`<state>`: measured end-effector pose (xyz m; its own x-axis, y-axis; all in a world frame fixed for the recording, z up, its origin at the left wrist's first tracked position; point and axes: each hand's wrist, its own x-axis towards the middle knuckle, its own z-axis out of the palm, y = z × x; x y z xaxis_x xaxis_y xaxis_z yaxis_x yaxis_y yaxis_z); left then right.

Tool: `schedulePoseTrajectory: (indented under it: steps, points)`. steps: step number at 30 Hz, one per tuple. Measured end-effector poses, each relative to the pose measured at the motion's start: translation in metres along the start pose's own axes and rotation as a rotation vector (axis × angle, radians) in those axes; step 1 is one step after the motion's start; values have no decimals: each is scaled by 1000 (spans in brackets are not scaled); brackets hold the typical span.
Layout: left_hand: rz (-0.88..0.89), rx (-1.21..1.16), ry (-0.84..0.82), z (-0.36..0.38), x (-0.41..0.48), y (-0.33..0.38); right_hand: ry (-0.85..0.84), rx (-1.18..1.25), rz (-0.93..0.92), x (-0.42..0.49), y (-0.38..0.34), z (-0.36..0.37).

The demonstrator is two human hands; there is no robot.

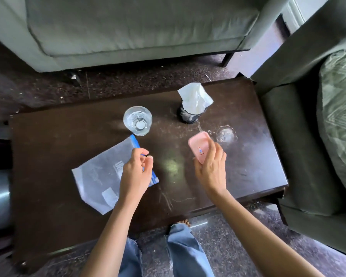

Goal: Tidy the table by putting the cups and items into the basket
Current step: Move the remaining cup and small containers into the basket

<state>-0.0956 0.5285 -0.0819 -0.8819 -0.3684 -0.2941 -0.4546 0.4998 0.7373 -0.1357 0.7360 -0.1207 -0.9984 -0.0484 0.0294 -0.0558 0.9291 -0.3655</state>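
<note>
The surface (248,172) was a dark, scratched low table standing between a grey sofa (128,27) and a dark green armchair (300,140).

Hands:
- The right hand (211,168) gripped a pink case (199,145). Its fingers were curled round the case's right edge and near end, and the case was tilted, with its far end pointing away from the person.
- The left hand (136,172) hung over the near right edge of a clear plastic bag (98,176), with its fingers curled. Whether it pinched the bag's blue seal strip (135,141) or held nothing could not be told.

Items on the surface:
- The plastic bag lay flat on the left half, with the blue seal strip along its right edge.
- 1 clear glass (137,120) stood upright just beyond the bag's far corner.
- A black mesh holder (188,117) stood upright to the right of that glass, with white tissue (195,96) rising out of it.
- A 2nd clear glass (226,134) stood just beyond and to the right of the pink case, apart from it.

The person's jeans (186,254) and 1 bare foot (185,222) showed at the near edge.
</note>
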Motion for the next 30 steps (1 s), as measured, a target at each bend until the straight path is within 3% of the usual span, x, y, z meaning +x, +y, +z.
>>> schedulePoseTrajectory:
  steps: [13,22,30]
  points:
    - [-147,-46,369,-179,15,-126,-140,475,-522,26,-277,27]
    - [-220,-188,714,-292,10,-195,-298,724,-554,20,-470,65]
    - [-304,-204,1060,-348,20,-238,-462,659,-882,-13,-624,106]
